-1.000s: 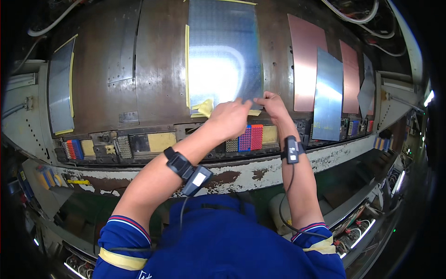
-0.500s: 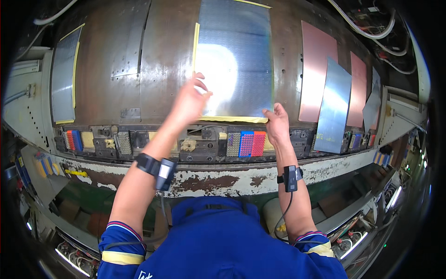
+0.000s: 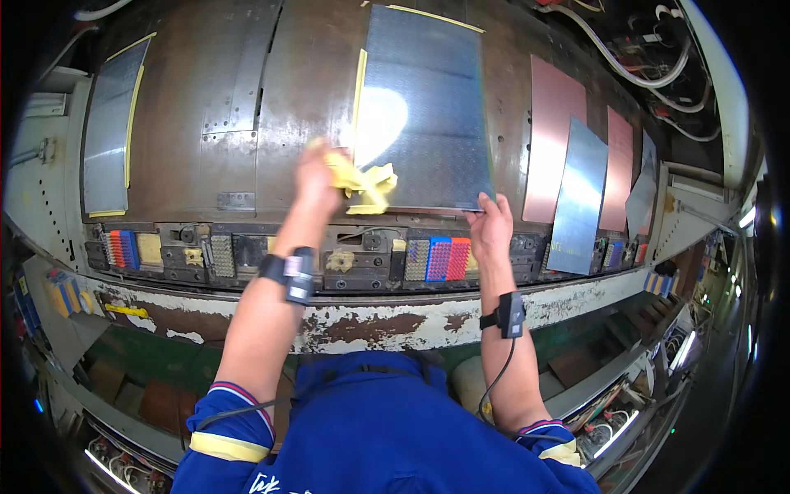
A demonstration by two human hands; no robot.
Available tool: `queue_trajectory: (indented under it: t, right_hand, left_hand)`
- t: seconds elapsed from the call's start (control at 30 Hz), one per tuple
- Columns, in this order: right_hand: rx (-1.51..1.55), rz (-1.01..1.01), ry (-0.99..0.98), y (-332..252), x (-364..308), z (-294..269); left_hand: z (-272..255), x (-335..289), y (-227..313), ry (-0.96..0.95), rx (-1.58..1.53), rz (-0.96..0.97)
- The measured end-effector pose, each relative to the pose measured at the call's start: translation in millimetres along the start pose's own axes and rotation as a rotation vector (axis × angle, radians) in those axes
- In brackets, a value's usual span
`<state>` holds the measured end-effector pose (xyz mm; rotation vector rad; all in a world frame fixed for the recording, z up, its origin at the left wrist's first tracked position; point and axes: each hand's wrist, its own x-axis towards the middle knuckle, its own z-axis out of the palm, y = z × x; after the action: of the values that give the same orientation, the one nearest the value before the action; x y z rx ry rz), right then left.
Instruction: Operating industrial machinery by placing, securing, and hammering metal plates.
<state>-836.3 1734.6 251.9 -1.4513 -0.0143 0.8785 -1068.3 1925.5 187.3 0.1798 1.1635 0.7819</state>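
Panel: grey, shiny, yellow-taped edges.

Big brown metal bed, worn, curved by the lens. On it: large grey perforated sheet at centre w/ yellow tape along its left and top edges; second grey sheet far left, also yellow-edged. Right side: copper-pink sheet, shiny grey sheet overlapping it, another pink one beyond. Front edge: row of small blocks, red/blue/yellow, prob. clamps. Below, chipped white ledge.
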Motion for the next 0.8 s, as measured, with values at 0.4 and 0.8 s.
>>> queue_trajectory:
  t: [0.4, 0.8]
  right_hand:
    - [-0.428, -0.436, -0.155, -48.7, -45.8, 257.9]
    - [-0.463, -0.224, -0.334, -126.5, -160.7, -102.2]
  left_hand:
    - [-253.4, -102.9, 197.9, -0.059, -0.233, 0.445]
    - [-121.5, -239.1, 154.0, -0.191, 0.848, 0.607]
